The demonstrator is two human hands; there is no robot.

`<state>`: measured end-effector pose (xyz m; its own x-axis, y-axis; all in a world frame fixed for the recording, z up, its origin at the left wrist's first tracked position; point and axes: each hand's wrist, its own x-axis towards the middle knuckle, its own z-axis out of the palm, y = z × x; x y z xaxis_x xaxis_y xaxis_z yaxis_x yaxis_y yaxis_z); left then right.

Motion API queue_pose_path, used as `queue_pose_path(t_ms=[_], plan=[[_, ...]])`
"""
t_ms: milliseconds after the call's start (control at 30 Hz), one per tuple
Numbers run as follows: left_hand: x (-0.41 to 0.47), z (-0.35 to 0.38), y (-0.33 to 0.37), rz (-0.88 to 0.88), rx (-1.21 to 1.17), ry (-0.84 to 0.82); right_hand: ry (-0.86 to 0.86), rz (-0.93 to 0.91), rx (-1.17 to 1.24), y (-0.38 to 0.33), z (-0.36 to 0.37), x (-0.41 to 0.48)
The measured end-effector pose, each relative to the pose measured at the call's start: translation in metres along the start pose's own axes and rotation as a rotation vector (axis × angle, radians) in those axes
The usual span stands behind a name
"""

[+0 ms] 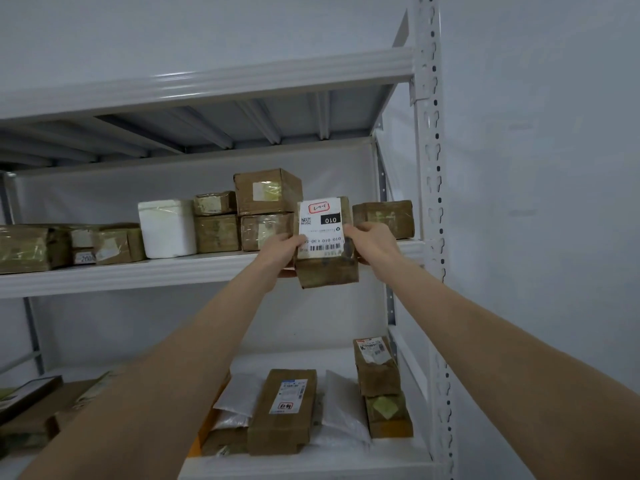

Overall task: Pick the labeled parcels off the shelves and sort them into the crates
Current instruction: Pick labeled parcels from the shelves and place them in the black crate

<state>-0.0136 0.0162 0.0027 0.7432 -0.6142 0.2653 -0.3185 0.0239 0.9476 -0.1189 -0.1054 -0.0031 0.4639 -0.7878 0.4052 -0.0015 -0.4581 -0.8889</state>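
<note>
A plain pale wall [540, 168] fills the right side and the space behind the rack. A white perforated steel upright [433, 174] runs from top to bottom beside it. Ribbed grey metal [242, 123] forms the underside of the top level, crossed by stiffening bars.

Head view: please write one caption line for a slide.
Both hands, left hand and right hand, hold a labeled parcel.
</note>
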Motion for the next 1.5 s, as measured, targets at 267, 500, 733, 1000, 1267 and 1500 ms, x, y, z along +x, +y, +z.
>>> queue_pose_path(t_ms=[267,500,733,1000,1267,1500], plan=[[-0.016,-0.008,0.000,0.097,0.004,-0.025,-0.026,-0.039,0.095,0.005,-0.005,-0.012],[-0.019,-0.014,0.010,0.161,-0.069,-0.004,-0.001,-0.095,0.101,-0.005,-0.003,-0.015],[-0.018,-0.017,0.035,0.295,-0.047,0.107,-0.065,-0.183,0.318,-0.017,-0.010,-0.012],[-0.005,-0.013,0.038,0.232,-0.114,0.063,0.066,-0.116,0.295,-0.025,-0.017,0.005],[0.022,0.005,0.022,0.433,0.040,0.101,0.156,-0.310,-0.351,-0.011,-0.005,0.009],[0.053,0.020,0.014,0.358,0.159,0.245,0.098,-0.377,-0.548,-0.011,0.008,0.033]])
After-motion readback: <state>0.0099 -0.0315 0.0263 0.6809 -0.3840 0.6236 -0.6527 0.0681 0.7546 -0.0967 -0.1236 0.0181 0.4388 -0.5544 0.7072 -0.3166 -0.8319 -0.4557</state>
